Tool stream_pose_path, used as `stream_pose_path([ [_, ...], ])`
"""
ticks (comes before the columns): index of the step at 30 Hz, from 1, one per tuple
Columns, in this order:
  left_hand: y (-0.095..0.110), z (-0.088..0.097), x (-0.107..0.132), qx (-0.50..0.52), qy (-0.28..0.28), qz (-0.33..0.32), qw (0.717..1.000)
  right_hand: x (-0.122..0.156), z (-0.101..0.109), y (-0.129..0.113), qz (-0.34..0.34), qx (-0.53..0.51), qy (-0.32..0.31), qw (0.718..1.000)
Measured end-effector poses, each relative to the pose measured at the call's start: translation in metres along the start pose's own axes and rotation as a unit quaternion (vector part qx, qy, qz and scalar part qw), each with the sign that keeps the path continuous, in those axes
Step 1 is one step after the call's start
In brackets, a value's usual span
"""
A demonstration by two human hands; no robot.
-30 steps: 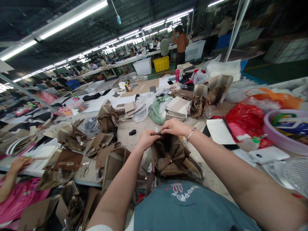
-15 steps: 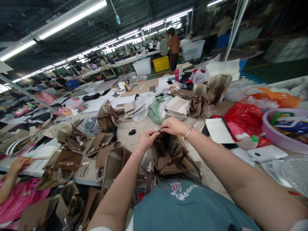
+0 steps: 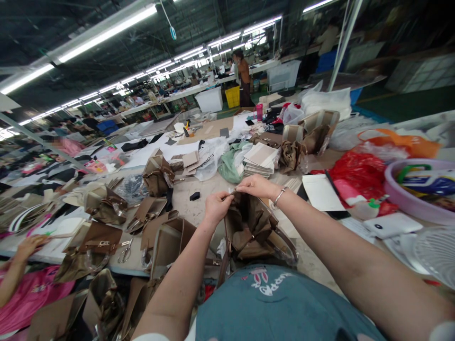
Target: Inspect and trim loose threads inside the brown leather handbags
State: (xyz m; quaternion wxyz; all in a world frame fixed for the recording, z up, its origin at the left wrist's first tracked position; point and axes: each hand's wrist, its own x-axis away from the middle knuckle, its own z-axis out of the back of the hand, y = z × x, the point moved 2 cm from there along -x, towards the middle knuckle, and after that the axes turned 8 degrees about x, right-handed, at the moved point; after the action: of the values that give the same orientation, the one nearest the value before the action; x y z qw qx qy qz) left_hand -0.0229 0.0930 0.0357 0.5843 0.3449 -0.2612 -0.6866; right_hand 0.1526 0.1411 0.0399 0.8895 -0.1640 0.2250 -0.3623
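Note:
A brown leather handbag (image 3: 254, 232) stands open against my body at the table's near edge. My left hand (image 3: 216, 206) pinches the bag's far rim, fingers closed on it. My right hand (image 3: 256, 185), a bracelet on its wrist, pinches the same rim just to the right, with a small pale piece between the fingertips. The two hands almost touch above the bag's mouth.
Several more brown bags (image 3: 103, 237) and scissors (image 3: 125, 251) lie to the left. A stack of flat panels (image 3: 261, 158), plastic bags, a red bag (image 3: 359, 173) and a pink basin (image 3: 419, 201) sit farther out. Another person's hand (image 3: 30, 246) works at far left.
Both hands stay pinched on the bag's rim and have shifted slightly left and up. A standing person far back has walked left.

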Motion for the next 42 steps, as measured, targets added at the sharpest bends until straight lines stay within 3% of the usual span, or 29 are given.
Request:
stream_pose_path([
  [8,0.001,0.002,-0.002,0.003,-0.02,0.018,1.0,-0.008,-0.004,-0.009,0.043,0.057,0.005,0.997],
  [15,-0.012,0.004,0.003,0.129,-0.019,0.083,0.988,-0.013,-0.005,-0.017,0.074,0.13,0.013,0.989],
  [25,-0.005,0.006,0.009,0.073,0.013,0.058,0.996,-0.01,-0.002,-0.021,0.089,0.161,0.004,0.983],
  [42,-0.011,0.003,0.003,0.115,-0.025,0.075,0.99,-0.003,-0.003,-0.019,0.024,0.148,-0.042,0.988],
])
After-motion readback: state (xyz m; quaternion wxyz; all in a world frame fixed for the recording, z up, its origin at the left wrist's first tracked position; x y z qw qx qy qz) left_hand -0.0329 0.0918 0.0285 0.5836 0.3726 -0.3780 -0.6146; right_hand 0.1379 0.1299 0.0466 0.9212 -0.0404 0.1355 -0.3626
